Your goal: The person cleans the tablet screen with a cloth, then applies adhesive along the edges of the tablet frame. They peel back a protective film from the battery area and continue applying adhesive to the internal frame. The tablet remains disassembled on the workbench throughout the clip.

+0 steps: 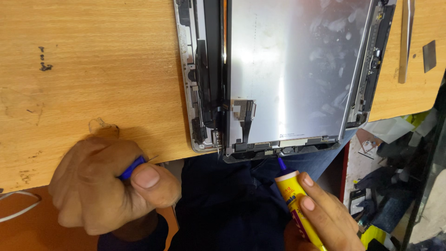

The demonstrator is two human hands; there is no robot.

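Two halves of an opened tablet lie on the wooden bench at twelve o'clock from me: the grey back shell at its left, the silvery display panel folded over at its right, smudged with fingerprints, its ribbon connector exposed. I judge the work to be midway: the case is already apart, and gluing seems just begun along the near edge. My right hand, at five o'clock, is clamped on a yellow glue tube, its purple nozzle touching that edge. My left hand, at seven o'clock, is fisted around a blue-handled tool. Tweezers rest at two o'clock.
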